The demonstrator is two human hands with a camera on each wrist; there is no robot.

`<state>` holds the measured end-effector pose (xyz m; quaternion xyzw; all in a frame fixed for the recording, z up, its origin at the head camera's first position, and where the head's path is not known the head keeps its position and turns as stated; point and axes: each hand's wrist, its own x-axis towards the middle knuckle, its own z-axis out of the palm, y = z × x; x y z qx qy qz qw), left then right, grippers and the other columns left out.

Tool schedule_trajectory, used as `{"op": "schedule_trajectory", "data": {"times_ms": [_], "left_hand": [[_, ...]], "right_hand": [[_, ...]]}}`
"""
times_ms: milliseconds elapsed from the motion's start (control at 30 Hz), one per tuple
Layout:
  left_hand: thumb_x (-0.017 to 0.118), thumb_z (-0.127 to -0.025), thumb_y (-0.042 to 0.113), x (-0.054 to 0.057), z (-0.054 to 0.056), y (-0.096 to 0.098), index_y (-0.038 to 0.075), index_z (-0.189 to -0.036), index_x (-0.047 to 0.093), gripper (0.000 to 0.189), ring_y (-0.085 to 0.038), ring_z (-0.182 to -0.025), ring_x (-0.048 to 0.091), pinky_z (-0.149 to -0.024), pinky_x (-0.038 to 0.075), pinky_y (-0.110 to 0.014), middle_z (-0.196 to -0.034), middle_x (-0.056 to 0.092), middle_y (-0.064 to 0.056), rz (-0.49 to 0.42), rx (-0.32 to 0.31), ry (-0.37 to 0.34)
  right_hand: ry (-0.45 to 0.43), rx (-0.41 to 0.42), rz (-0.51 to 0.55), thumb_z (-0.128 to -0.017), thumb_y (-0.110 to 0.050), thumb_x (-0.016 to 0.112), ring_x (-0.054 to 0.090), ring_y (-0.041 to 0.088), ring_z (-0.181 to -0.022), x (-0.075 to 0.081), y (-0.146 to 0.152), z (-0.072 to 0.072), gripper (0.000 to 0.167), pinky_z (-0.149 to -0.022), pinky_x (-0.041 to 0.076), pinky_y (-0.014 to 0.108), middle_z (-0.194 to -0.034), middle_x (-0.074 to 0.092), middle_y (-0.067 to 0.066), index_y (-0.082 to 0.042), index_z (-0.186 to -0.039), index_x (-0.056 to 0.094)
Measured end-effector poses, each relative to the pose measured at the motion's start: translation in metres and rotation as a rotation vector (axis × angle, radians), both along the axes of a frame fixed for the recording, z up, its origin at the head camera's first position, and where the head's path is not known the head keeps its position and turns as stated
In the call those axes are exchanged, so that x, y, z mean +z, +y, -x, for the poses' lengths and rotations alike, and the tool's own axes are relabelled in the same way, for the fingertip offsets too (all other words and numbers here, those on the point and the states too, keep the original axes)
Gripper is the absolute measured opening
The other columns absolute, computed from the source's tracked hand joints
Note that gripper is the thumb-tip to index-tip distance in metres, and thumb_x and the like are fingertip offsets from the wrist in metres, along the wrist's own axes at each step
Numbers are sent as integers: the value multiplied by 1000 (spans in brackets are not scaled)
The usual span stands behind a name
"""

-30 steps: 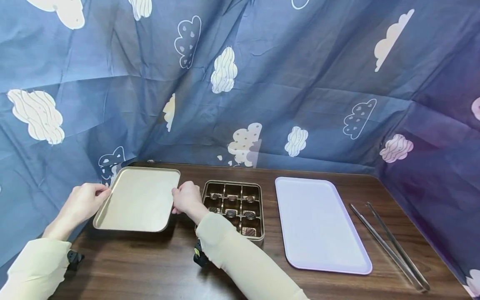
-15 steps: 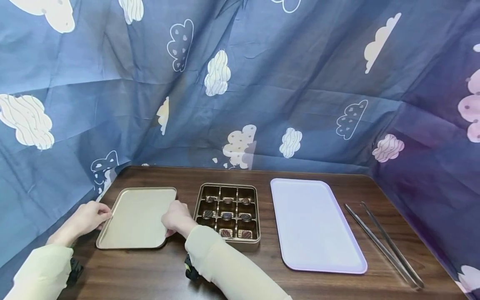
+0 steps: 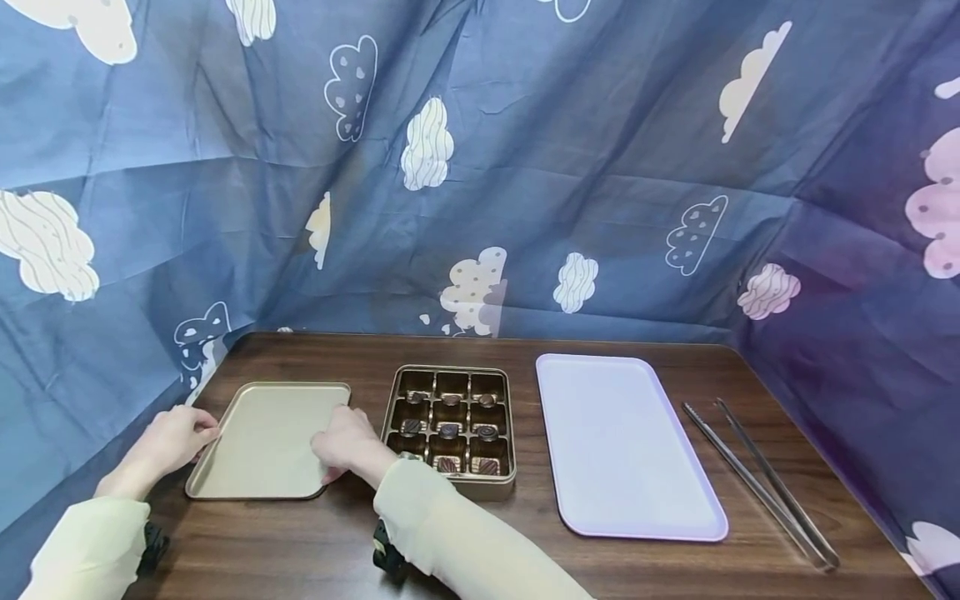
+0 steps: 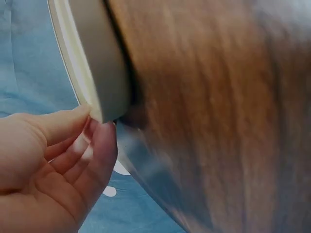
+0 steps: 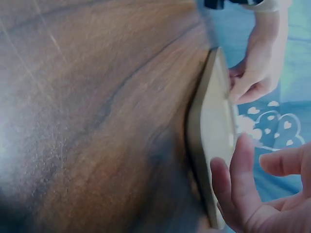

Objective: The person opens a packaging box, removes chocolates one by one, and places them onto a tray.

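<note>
A shallow cream-gold tin lid (image 3: 262, 442) lies inner side up on the left part of the wooden table. At its left rim my left hand (image 3: 168, 437) pinches the edge; the left wrist view shows thumb and fingertips meeting at the lid's corner (image 4: 99, 104). My right hand (image 3: 352, 442) is at the right edge. In the right wrist view its thumb (image 5: 282, 162) is spread away from the fingers (image 5: 241, 165), which overlap the lid's side. Just right of that hand stands the gold tin box (image 3: 486, 489), whose compartments hold several chocolates (image 3: 448, 431).
A pale lilac tray (image 3: 630, 450) lies right of the tin box. Long metal tongs (image 3: 765, 492) rest near the table's right edge, tips pointing away. A blue cloud-print curtain (image 3: 600, 167) rises behind and along both sides of the table (image 3: 525, 567).
Both hands lowered the lid from above the table to its surface, nearer to me. The right hand's thumb has since come away from the rim. The head view has shifted slightly.
</note>
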<state>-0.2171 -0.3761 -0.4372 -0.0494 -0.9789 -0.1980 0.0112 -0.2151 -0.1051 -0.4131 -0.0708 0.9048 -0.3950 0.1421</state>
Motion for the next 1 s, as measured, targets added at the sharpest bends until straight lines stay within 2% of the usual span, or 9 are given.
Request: {"op": "schedule_trajectory", "data": {"times_ms": [100, 167, 333, 433, 567, 633, 767, 867, 1000], "left_hand": [[62, -89, 8, 3, -3, 2, -9, -97, 66, 19, -30, -67, 63, -62, 47, -48, -77, 65, -13, 52, 37, 15], [62, -89, 14, 6, -6, 5, -9, -106, 64, 28, -40, -76, 62, -64, 46, -54, -85, 66, -20, 84, 77, 22], [59, -92, 27, 15, -11, 25, -3, -123, 58, 43, -53, -90, 59, -61, 44, -59, -105, 64, -28, 91, 129, 64], [56, -95, 31, 22, -12, 46, -1, -124, 60, 43, -52, -93, 59, -64, 44, -60, -108, 65, -26, 57, 112, 130], [54, -98, 35, 28, -16, 80, 1, -125, 61, 44, -39, -90, 65, -69, 47, -55, -103, 69, -17, -45, 92, 189], [54, -99, 34, 30, -17, 99, 0, -125, 61, 43, -31, -85, 67, -70, 48, -51, -100, 70, -14, -106, 76, 209], [57, -99, 24, 31, -15, 133, -4, -124, 60, 38, -25, -78, 67, -71, 50, -43, -99, 69, -17, -249, 26, 235], [56, -99, 21, 30, -15, 155, -5, -125, 59, 37, -28, -82, 67, -74, 51, -43, -103, 68, -20, -345, 27, 209], [55, -100, 23, 28, -15, 182, -1, -127, 59, 37, -30, -91, 68, -80, 52, -46, -110, 68, -20, -410, 46, 150]], "right_hand": [[44, 82, -17, -91, -19, 61, 58, 12, -37, 10, 6, -6, 40, -89, 40, 13, -125, 56, 17, -5, -128, 55], [69, 160, -29, -93, -21, 59, 61, 13, -42, 18, 13, -11, 46, -87, 43, 15, -118, 63, 10, -10, -137, 52], [246, 378, -153, -94, -29, 58, 66, 4, -80, 35, 38, -23, 42, -79, 48, 21, -90, 69, -8, -19, -135, 58], [384, 440, -229, -96, -34, 56, 62, 7, -103, 42, 58, -29, 43, -86, 48, 26, -111, 68, -8, -20, -136, 58], [443, 441, -268, -98, -39, 53, 57, 15, -118, 50, 94, -39, 46, -95, 46, 34, -128, 62, -5, -19, -139, 54], [448, 426, -262, -98, -40, 53, 59, 15, -114, 55, 115, -43, 46, -93, 47, 37, -120, 65, -4, -19, -139, 54], [476, 395, -244, -99, -38, 52, 58, 20, -115, 60, 156, -49, 45, -96, 45, 40, -122, 65, 0, -16, -138, 55], [490, 383, -235, -100, -37, 52, 54, 23, -123, 60, 183, -55, 46, -102, 41, 41, -133, 59, 4, -13, -139, 53], [475, 357, -206, -99, -33, 54, 50, 26, -127, 56, 215, -62, 48, -105, 37, 44, -136, 56, 9, -9, -141, 52]]}}
